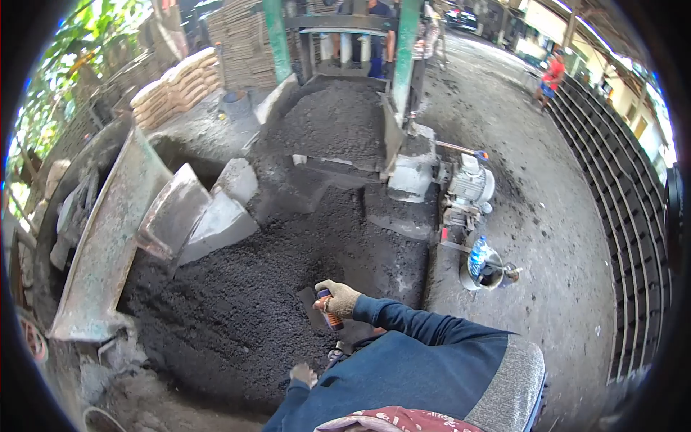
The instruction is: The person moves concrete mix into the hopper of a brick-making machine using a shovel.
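Note:
My right hand (340, 299), in a tan glove, is wrapped round an orange and dark handle (331, 315) near the lower middle of the view. Below and to the left, my left hand (304, 374), also gloved, is low beside my body; its fingers are too small and partly hidden to read. Dark, crumbly material (237, 309) lies in a wide heap in front of and left of both hands. A flat greyish piece (309, 306) shows just left of the handle, partly hidden by my right hand.
A green-framed machine (277, 43) holds more dark material ahead. A motor (471, 181) and a bucket (484, 277) stand at right. Stacked sacks (176, 88) and a slanted metal chute (111, 230) are at left. A person in red (553, 75) is far right; others are behind the machine.

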`<action>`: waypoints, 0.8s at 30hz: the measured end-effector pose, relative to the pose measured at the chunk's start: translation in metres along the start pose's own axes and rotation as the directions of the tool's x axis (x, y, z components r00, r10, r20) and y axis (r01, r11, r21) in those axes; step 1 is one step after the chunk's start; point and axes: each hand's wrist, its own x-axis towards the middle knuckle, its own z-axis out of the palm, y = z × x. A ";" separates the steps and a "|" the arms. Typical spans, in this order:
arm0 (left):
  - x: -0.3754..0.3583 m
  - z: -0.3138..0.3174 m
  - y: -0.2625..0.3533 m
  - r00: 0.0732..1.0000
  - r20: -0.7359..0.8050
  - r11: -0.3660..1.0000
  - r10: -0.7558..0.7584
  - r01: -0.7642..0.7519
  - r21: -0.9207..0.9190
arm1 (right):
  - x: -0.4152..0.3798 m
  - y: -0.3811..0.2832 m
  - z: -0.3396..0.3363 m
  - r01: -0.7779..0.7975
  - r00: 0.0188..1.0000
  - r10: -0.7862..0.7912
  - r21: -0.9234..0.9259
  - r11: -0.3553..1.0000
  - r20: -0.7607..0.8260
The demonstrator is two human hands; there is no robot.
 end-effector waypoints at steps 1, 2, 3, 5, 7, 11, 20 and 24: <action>-0.011 0.022 -0.008 0.998 0.058 0.989 0.032 -0.040 0.139 | 0.001 0.002 0.001 -0.003 1.000 0.003 0.000 1.000 -0.015; -0.009 0.068 -0.020 0.998 -0.060 0.999 -0.034 0.034 -0.008 | 0.000 0.004 0.001 0.000 1.000 0.000 0.007 1.000 -0.013; -0.024 0.064 -0.029 0.996 0.015 0.991 -0.084 0.085 -0.102 | 0.001 0.004 0.002 0.005 1.000 -0.005 0.013 1.000 -0.010; -0.042 0.059 -0.028 0.980 0.101 0.956 -0.173 0.191 -0.222 | 0.001 0.002 0.003 -0.003 1.000 0.003 0.028 1.000 0.007; -0.041 0.057 -0.026 0.973 0.132 0.944 -0.187 0.216 -0.251 | 0.004 0.006 0.010 0.014 1.000 -0.013 0.043 0.999 -0.028; -0.010 0.034 -0.004 0.983 0.112 0.941 -0.147 0.174 -0.292 | 0.008 0.016 0.022 0.024 1.000 -0.023 0.106 0.994 -0.012; 0.143 -0.097 0.100 0.927 0.365 -0.716 -0.092 0.193 -0.671 | 0.003 0.038 0.047 0.211 0.977 -0.206 0.136 0.968 -0.048; 0.171 -0.147 0.130 0.921 0.372 -0.871 -0.117 0.084 -0.483 | -0.036 -0.003 -0.035 0.246 0.951 -0.279 0.222 0.943 0.131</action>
